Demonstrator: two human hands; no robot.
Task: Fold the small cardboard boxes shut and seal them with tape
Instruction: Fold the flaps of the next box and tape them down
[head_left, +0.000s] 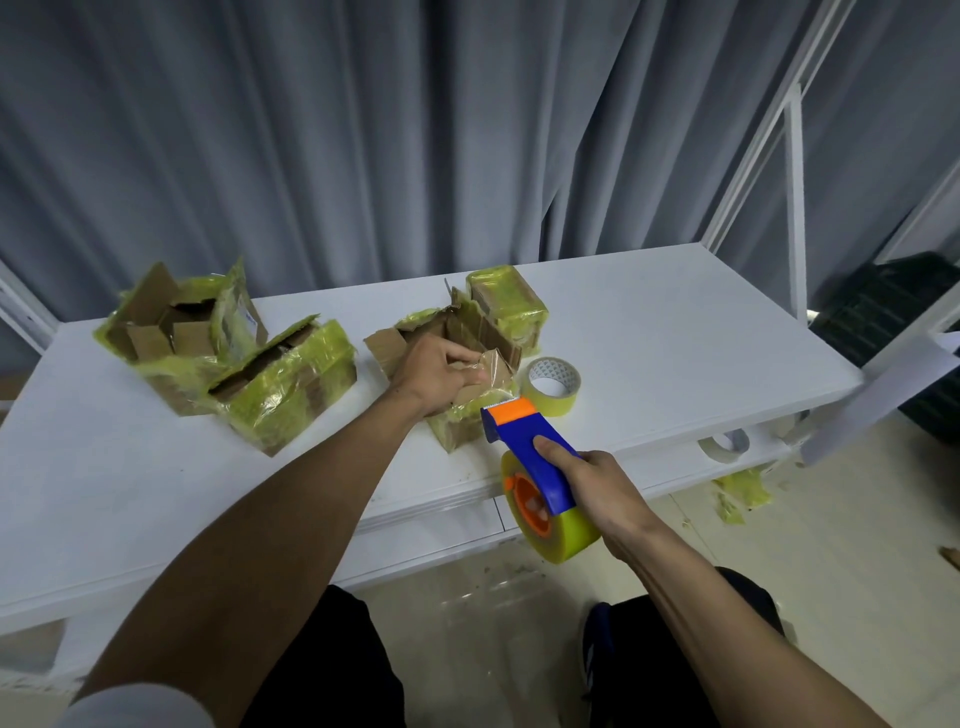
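Looks like a makeshift packing room: plain white table (675, 322) before a grey curtain (311, 130), white metal frame (795, 197) alongside, tape-wrapped cardboard boxes (291, 384), spare tape roll (551, 385), tape dispenser (535, 452), tape scraps (737, 493) littering the floor (831, 571).

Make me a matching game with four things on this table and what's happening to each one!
Things:
1. blue and orange plastic tape dispenser
2. loose round roll of yellowish tape
3. small cardboard box fully wrapped in yellow tape
4. open brown cardboard box in the middle

States:
A. gripped at its flaps by the left hand
B. lying flat on the white table, untouched
C. held in the right hand
D. standing just behind the middle box

Pairs: 1-C, 2-B, 3-D, 4-A.
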